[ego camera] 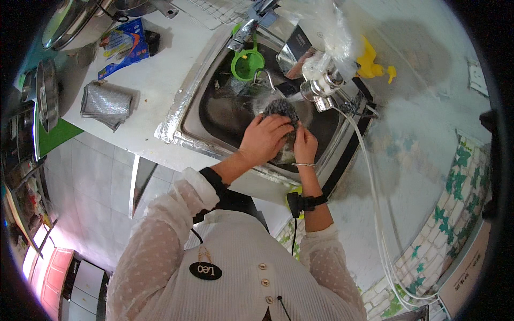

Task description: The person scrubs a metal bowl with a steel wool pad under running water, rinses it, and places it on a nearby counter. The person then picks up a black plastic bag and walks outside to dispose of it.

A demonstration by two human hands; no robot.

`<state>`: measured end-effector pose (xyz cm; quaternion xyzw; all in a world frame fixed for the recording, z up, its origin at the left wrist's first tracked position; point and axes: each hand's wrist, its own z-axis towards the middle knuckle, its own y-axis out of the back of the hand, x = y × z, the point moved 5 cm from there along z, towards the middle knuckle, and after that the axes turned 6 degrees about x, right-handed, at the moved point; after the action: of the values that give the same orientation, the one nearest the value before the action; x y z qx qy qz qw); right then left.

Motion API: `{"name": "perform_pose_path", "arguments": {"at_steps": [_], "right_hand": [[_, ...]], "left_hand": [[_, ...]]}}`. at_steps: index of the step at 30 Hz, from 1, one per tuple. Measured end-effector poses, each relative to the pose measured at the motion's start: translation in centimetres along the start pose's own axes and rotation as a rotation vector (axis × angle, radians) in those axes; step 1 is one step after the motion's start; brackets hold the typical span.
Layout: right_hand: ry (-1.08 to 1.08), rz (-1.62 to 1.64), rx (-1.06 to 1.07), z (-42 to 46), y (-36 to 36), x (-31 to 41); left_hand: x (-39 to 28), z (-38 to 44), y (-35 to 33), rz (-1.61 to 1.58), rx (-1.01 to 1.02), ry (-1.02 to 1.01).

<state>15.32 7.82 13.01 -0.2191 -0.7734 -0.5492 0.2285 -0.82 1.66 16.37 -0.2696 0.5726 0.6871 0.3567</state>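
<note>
Over the stainless steel sink, my left hand presses its fingers on a dark grey, rough-looking cloth. My right hand pinches the cloth's right edge between thumb and fingers. Part of the cloth is hidden under my hands. Water seems to run beside it from a chrome tap on the right. Beyond the cloth, a bent metal hook-shaped piece shows in the basin. A green round utensil with a handle sits at the basin's far side.
Folded silvery mesh cloths and a blue packet lie on the white counter. Another chrome fitting projects over the sink's far edge. A yellow pump bottle, clear plastic wrapping and white hoses are on the right.
</note>
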Motion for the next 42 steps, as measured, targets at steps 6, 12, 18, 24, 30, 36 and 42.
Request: {"name": "perform_pose_path", "arguments": {"at_steps": [6, 12, 18, 24, 30, 36, 42], "right_hand": [[-0.132, -0.149, 0.092, 1.6, -1.4, 2.9], [-0.178, -0.078, 0.098, 2.8, -1.2, 2.2], [-0.186, -0.062, 0.07, 3.0, -1.5, 2.3], [-0.151, -0.148, 0.046, 3.3, -1.3, 2.4], [-0.09, -0.223, 0.063, 4.0, -2.1, 2.5], [-0.176, -0.224, 0.089, 3.6, -2.1, 3.2], [-0.223, -0.243, 0.072, 3.2, -1.8, 3.4]], "left_hand": [[8.7, 3.4, 1.6, -0.039, -0.234, 0.426], [0.7, 1.3, -0.3, 0.07, -0.079, 0.015], [8.1, 2.8, 1.5, 0.061, -0.22, 0.245], [3.1, 0.6, 0.0, 0.098, -0.135, 0.125], [4.0, 1.4, 1.3, 0.17, -0.134, 0.107], [5.8, 1.1, 2.0, 0.111, -0.27, 0.363], [2.1, -0.3, 0.9, 0.176, -0.095, 0.082]]}}
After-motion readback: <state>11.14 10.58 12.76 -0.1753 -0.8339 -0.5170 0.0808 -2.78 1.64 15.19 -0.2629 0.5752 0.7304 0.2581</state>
